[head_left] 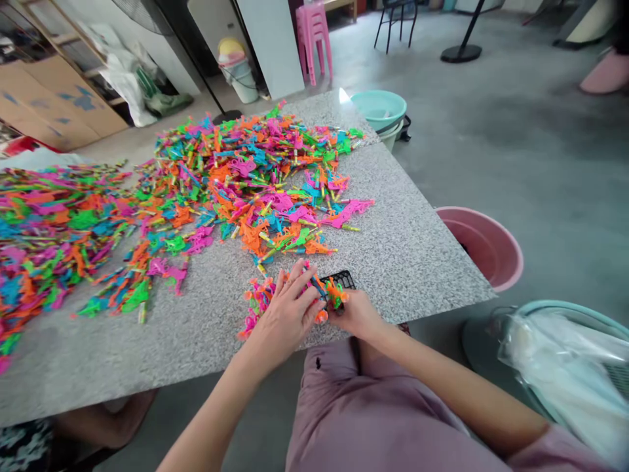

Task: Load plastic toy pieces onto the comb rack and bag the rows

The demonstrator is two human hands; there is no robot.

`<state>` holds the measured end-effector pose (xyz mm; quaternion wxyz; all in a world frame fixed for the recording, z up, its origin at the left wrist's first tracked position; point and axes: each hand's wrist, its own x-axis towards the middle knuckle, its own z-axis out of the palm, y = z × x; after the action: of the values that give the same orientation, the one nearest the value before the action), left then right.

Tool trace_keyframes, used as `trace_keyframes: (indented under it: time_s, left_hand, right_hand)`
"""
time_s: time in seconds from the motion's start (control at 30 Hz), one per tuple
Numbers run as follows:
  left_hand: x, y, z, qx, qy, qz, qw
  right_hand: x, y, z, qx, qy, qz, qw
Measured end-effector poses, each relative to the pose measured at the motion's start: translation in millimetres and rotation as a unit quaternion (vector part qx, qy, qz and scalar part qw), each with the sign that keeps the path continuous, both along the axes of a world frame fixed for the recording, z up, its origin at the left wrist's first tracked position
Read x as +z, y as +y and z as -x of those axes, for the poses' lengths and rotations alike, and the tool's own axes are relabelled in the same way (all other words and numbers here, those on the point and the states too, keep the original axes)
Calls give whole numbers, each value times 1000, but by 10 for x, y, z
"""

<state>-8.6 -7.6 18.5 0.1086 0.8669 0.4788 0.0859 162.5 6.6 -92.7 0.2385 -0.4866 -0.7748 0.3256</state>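
Note:
My left hand [289, 311] lies over a small group of bright plastic toy guns [258, 301] by the table's near edge, fingers stretched out and touching some of them. To its right, my right hand [361, 314] is closed at the side of a small black grid basket [340, 280]. Green and orange toy pieces [336, 292] show at the right fingertips, in or against the basket. The fingers and toys partly hide the basket, so its contents are hard to make out. A large heap of pink, orange, green and blue toy guns [240, 167] covers the table beyond.
The speckled grey table [393, 229] has its right corner near a pink tub [511, 252]. A bin with clear plastic bags [565, 354] stands at the lower right. A turquoise basin [381, 108] sits past the far edge. Another person's arm [108, 419] shows below the table at left.

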Motion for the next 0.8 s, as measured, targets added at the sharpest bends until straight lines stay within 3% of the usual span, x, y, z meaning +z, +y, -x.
trace_keyframes:
  time_s: [0.13,0.27,0.4,0.53,0.63,0.8]
  left_hand:
    - [-21,12,18,3,-25,3,1000]
    - [-62,17,61,-8,-17,-19,1000]
    - [-104,9,107,-35,-7,-44,998]
    - [-115,1,118,-31,-8,-55,998]
    - [-121,-3,120,-27,-4,-52,998]
    - [-130,3,114,-31,-18,-43,998]
  right_hand:
    - [115,7,81,51,-100,-14,994]
    - [126,-13,83,50,-130,-17,990]
    - [127,413,-98,146,-85,13,986]
    - [127,1030,-56,33,-85,-88,992]
    - [70,1230,-65,56,-132,-141,980]
    - [33,1355,-832,18,-168,-126,977]
